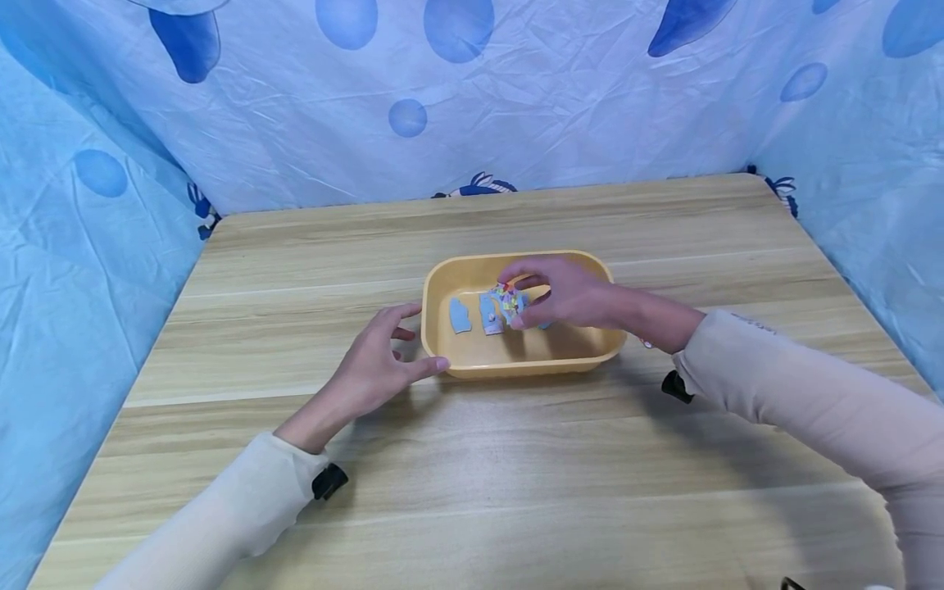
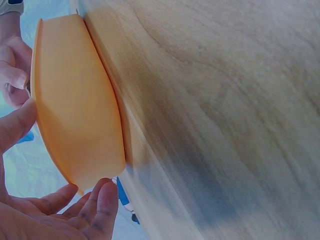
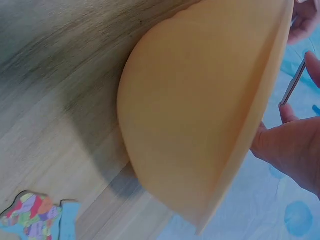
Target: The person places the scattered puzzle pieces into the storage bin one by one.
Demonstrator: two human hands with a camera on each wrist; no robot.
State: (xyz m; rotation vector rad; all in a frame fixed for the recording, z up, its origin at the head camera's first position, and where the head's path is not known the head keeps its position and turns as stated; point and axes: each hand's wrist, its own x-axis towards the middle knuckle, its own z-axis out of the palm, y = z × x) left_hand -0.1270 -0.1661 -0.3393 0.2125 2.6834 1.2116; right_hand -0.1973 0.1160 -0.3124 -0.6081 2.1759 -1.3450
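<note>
A shallow yellow-orange plastic tray [image 1: 519,367] sits on the table. Over its middle my right hand [image 1: 568,291] pinches a puzzle piece [image 1: 509,300] with a multicoloured map print and blue parts. In the right wrist view that piece [image 3: 294,82] shows edge-on, thin and flat, between thumb and fingers. Inside the tray lie light blue puzzle pieces [image 1: 460,315], partly hidden by the right hand. My left hand [image 1: 374,360] is at the tray's left end, thumb on the near corner's rim, loosely bent fingers [image 2: 106,200] touching or close to the end wall.
Another colourful map puzzle piece [image 3: 32,215] lies on the table to the tray's right, mostly hidden by the right wrist in the head view. Wood-grain tabletop [image 1: 516,483] surrounds the tray. A blue patterned curtain [image 1: 472,106] hangs behind and at both sides.
</note>
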